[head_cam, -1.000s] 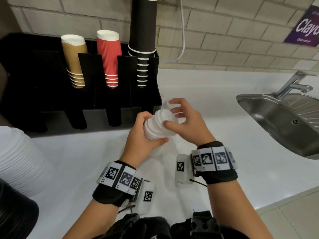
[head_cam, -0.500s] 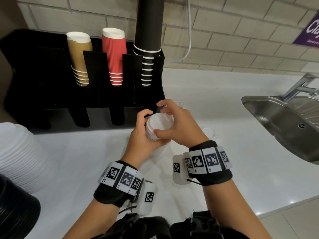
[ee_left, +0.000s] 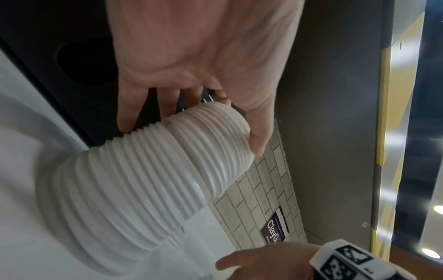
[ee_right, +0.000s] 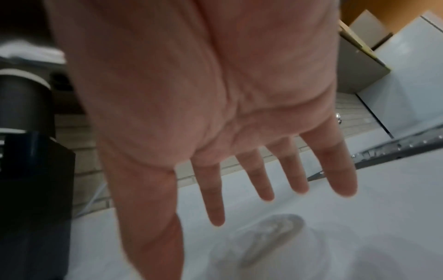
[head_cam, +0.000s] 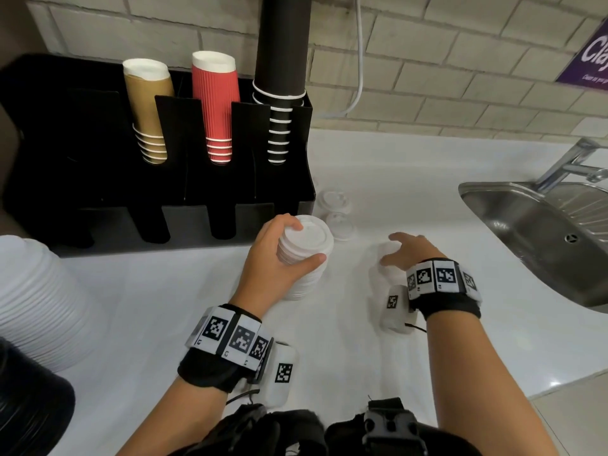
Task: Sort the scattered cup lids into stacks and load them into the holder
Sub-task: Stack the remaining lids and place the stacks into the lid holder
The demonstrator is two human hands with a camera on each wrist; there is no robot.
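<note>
My left hand [head_cam: 283,255] grips a tall stack of white cup lids [head_cam: 304,255] that stands on the white counter, fingers and thumb curled round its upper part; the left wrist view shows the ribbed stack of lids [ee_left: 153,180] under the hand [ee_left: 191,113]. My right hand [head_cam: 399,250] hovers with straight, spread fingers [ee_right: 258,185] over a single white lid [ee_right: 266,236] lying on the counter. Two more loose lids [head_cam: 335,210] lie beside the black holder [head_cam: 279,212].
The black holder carries stacks of brown cups [head_cam: 148,110], red cups [head_cam: 217,103] and black cups [head_cam: 283,77]. A large stack of white lids [head_cam: 36,301] and black lids [head_cam: 29,409] sits at the left. A steel sink [head_cam: 539,238] lies at the right.
My right hand has let go of the lid stack and moved right, down toward a loose lid. The left hand has stood the stack on the counter.
</note>
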